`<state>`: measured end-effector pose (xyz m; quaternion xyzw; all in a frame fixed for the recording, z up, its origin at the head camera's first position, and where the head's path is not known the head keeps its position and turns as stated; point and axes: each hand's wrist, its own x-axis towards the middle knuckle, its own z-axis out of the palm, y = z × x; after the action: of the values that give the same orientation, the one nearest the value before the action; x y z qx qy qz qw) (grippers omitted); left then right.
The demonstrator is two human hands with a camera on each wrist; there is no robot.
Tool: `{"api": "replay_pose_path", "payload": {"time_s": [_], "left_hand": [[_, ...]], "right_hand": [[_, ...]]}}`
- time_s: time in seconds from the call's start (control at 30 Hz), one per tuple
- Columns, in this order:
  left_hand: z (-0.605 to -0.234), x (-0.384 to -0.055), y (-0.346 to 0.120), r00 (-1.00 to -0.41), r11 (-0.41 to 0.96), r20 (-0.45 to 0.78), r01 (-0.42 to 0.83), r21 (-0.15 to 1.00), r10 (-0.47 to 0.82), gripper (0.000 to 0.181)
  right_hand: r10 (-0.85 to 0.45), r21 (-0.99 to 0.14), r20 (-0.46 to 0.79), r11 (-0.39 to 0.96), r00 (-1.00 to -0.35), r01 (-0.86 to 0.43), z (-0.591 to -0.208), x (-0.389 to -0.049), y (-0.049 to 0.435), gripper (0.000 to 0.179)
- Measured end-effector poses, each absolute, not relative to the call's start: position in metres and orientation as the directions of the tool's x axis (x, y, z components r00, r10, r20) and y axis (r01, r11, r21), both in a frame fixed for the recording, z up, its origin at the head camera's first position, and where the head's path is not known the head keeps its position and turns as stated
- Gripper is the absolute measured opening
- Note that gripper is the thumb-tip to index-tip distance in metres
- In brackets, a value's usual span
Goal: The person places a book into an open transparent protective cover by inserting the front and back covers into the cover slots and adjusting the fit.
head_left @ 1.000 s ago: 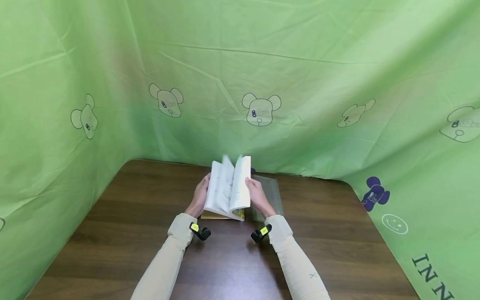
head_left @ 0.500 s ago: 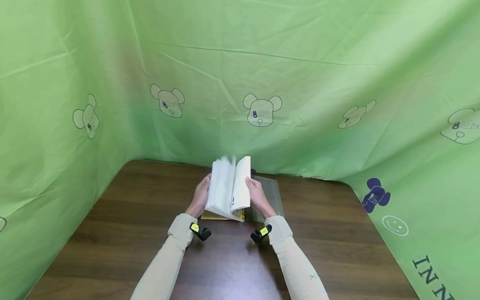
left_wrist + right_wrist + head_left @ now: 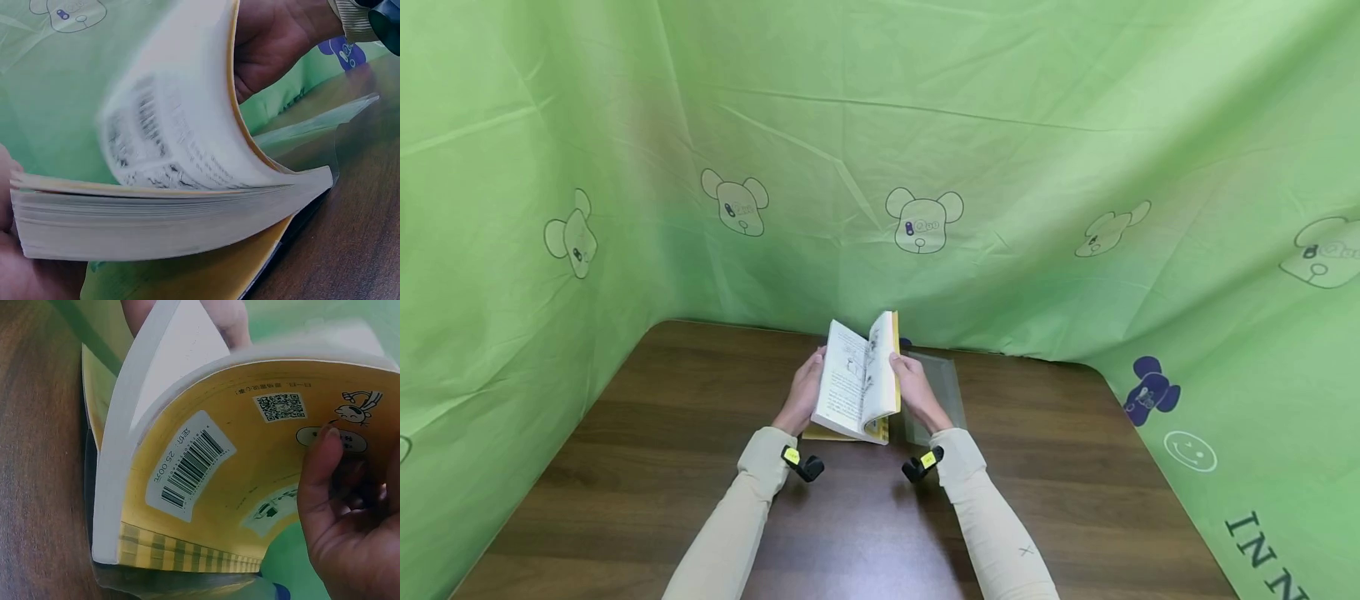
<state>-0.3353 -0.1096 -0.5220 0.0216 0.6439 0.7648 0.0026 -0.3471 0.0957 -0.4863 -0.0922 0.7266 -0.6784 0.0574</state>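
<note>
1 thick paperback book (image 3: 842, 379) is held spread at the far middle of the brown table (image 3: 1037, 467), well in from its left and right sides. At the near end, a yellow piece (image 3: 823, 434) shows flat beneath; I cannot tell whether it is a cover or a separate thing. The yellow back cover (image 3: 219, 431) has a checked band (image 3: 187, 555) along its near end, a barcode (image 3: 190, 469) with a 25.00 price, and a QR code (image 3: 280, 407). Printed text and line drawings fill the white pages, and the right half stands steeper than the left.

Farther along, the left hand (image 3: 802, 392) holds the left page block, fingers bent around its outer edge. The right hand (image 3: 917, 396) grips the raised right half, its fingers curled and its thumb at the page edge.

To the right lies 1 clear plastic sheet (image 3: 942, 379); beyond hangs green cloth (image 3: 820, 125).
</note>
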Motion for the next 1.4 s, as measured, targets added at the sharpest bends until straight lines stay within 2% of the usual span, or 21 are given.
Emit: {"api": "replay_pose_path", "payload": {"time_s": [0.23, 0.43, 0.57, 0.73, 0.87, 1.1, 1.4], "left_hand": [[-0.527, -0.336, -0.114, -1.0, -0.157, 0.011, 0.008, 0.987, 0.021, 0.052], [-0.524, -0.337, -0.118, -0.999, -0.132, 0.031, 0.027, 0.991, 0.025, 0.05], [-0.514, -0.335, -0.121, -0.998, -0.02, 0.066, 0.066, 0.998, 0.0, 0.046], [-0.507, -0.336, -0.122, -0.982, 0.249, 0.176, 0.153, 0.956, -0.073, 0.039], [-0.509, -0.339, -0.122, -0.968, 0.435, 0.226, 0.16, 0.886, -0.105, 0.036], [-0.507, -0.338, -0.124, -0.978, 0.556, 0.197, 0.125, 0.822, -0.072, 0.037], [-0.513, -0.337, -0.125, -0.981, 0.603, 0.191, 0.129, 0.787, -0.039, 0.037]], "right_hand": [[-0.25, -0.995, 0.021, 0.093, -0.968, -0.045, -0.494, -0.35, 0.101, 0.048], [-0.247, -0.994, 0.054, 0.083, -0.967, -0.077, -0.494, -0.351, 0.104, 0.046], [-0.226, -0.991, 0.079, 0.087, -0.971, -0.101, -0.494, -0.352, 0.107, 0.041], [-0.179, -0.979, 0.122, 0.139, -0.976, -0.148, -0.495, -0.354, 0.111, 0.041], [-0.151, -0.956, 0.157, 0.225, -0.976, -0.189, -0.499, -0.354, 0.115, 0.04], [-0.136, -0.934, 0.184, 0.284, -0.974, -0.216, -0.506, -0.352, 0.119, 0.039], [-0.105, -0.924, 0.185, 0.321, -0.977, -0.21, -0.513, -0.347, 0.124, 0.039]]}}
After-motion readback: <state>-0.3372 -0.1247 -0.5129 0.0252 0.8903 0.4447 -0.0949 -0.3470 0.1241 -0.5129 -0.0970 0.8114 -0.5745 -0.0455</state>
